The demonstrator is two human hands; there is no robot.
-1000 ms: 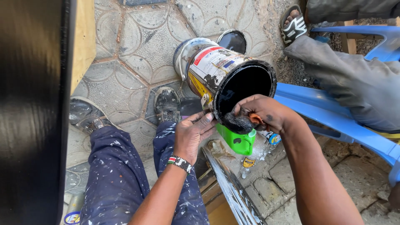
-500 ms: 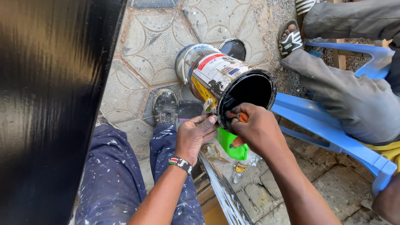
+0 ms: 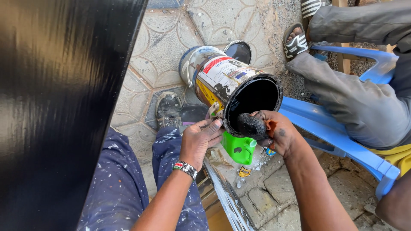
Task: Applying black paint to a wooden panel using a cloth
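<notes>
A: How are the two arms placed?

B: Both forearms are raised from the bottom of the frame toward the centre. The left hand (image 3: 200, 143) is seen just left of centre, with a beaded wristband (image 3: 185, 168) worn at the wrist. The right hand (image 3: 274, 134) is seen right of centre, its wrist bent toward the mouth of the paint can (image 3: 233, 92).

A: What is held, and how far are the hands closed?

B: The paint can is tipped on its side in the centre, with the open mouth turned to the lower right. The left hand is half closed and is pressed against the lower rim of the can, so the can is supported by it. The right hand is curled closed around a dark lump covered in black paint (image 3: 251, 125), which is held at the lower edge of the mouth. What this lump is cannot be told. The fingers are stained black.

A: What is found around the can?

B: A green funnel (image 3: 238, 147) is placed directly under the rim. A round lid (image 3: 238, 51) is lying on the paved ground (image 3: 162, 47) in the upper centre. A glossy black panel (image 3: 60, 107) fills the left of the frame. Paint-spotted blue trousers (image 3: 120, 188) are seen at the lower left. A blue plastic chair (image 3: 338, 141) with another seated person (image 3: 364, 98) is seen on the right.
</notes>
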